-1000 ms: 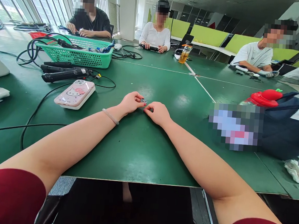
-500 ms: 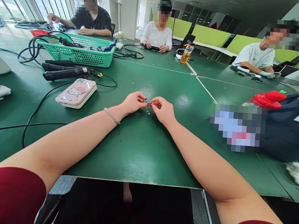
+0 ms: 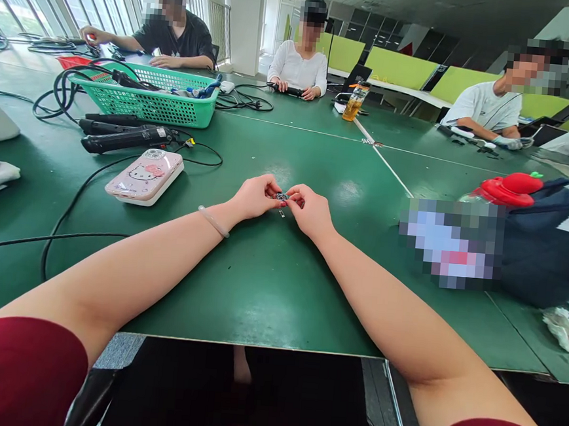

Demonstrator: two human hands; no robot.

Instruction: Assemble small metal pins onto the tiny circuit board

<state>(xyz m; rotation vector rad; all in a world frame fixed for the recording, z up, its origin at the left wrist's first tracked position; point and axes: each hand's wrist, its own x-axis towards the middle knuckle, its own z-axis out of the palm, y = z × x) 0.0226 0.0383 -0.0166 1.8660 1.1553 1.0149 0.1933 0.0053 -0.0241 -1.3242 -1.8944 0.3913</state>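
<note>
My left hand (image 3: 255, 197) and my right hand (image 3: 310, 210) meet over the middle of the green table (image 3: 259, 283). Both pinch a small dark metal part (image 3: 281, 196) between their fingertips, just above the tabletop. A tiny pale piece (image 3: 282, 214) lies on the table right under the hands. A thin bracelet (image 3: 213, 221) circles my left wrist.
A pink phone case (image 3: 144, 176) lies to the left, beside black handheld tools (image 3: 123, 138) with cables and a green basket (image 3: 145, 100). A dark bag with a red bottle cap (image 3: 506, 188) sits at the right. Three other people sit at the far side.
My right hand has come in from the table to meet the left hand at the small part. The tiny pale piece now shows on the table beneath them.
</note>
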